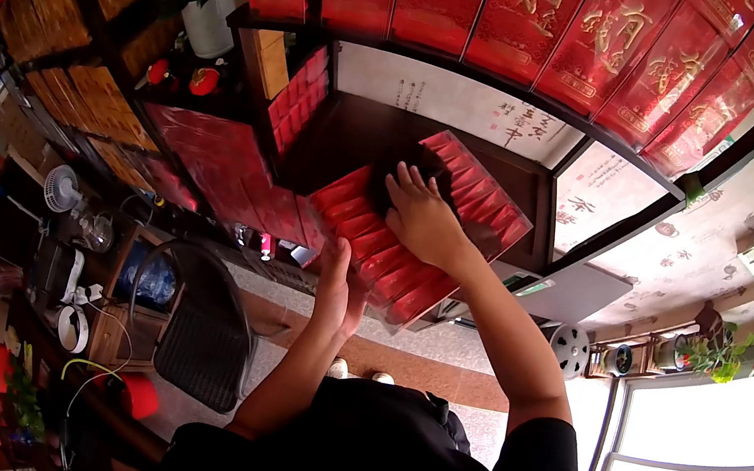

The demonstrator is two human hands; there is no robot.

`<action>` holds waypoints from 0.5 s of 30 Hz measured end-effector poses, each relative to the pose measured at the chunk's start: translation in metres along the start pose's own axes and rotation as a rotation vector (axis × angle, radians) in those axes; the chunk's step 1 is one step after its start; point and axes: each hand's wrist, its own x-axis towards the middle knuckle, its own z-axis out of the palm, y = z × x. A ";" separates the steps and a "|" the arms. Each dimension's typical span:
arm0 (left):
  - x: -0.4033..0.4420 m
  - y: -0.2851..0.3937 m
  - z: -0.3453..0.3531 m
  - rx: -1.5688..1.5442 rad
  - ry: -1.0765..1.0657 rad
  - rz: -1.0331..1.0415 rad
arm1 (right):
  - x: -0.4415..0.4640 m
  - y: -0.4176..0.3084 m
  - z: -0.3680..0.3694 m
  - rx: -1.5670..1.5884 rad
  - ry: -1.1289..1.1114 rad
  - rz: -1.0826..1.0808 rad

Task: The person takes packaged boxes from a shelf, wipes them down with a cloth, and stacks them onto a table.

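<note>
A clear-covered case of red packets point(392, 263) is tilted in front of a dark shelf point(354, 136). My left hand point(336, 294) is upright against the case's near left edge, palm toward it, fingers together and partly hidden by the case. My right hand point(423, 215) rests on top of the case with its fingers spread, close to a dark cloth-like object point(408, 172) whose exact shape I cannot make out. More red packets point(300, 99) stand in the shelf to the left of the case.
Tall red boxes point(521, 19) line the shelf above. A red-covered stack point(218, 162) stands at the left. Behind my left arm is a black chair point(201, 346). A white fan point(62, 188) is at far left, potted plants point(725, 352) at right.
</note>
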 end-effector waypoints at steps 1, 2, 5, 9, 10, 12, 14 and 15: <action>0.000 0.002 -0.002 -0.005 -0.024 -0.006 | -0.004 -0.012 -0.008 0.082 -0.009 -0.042; 0.001 0.001 -0.005 -0.009 -0.021 -0.002 | -0.008 -0.020 -0.015 0.161 -0.016 -0.084; 0.004 -0.001 -0.010 -0.008 -0.020 -0.006 | -0.016 -0.026 -0.033 0.488 -0.043 -0.159; 0.004 0.001 -0.007 -0.060 -0.077 0.003 | -0.003 -0.015 -0.093 0.441 0.078 0.225; 0.005 0.001 -0.006 -0.066 -0.100 0.009 | 0.002 -0.004 -0.097 0.354 0.264 0.134; 0.004 0.003 -0.001 -0.060 -0.107 0.021 | 0.012 0.005 -0.114 0.083 0.332 0.110; 0.002 0.005 0.002 -0.052 -0.116 0.030 | 0.016 0.006 -0.135 -0.246 0.341 0.075; 0.001 0.005 0.003 -0.053 -0.119 0.030 | 0.017 0.009 -0.137 -0.302 0.364 0.085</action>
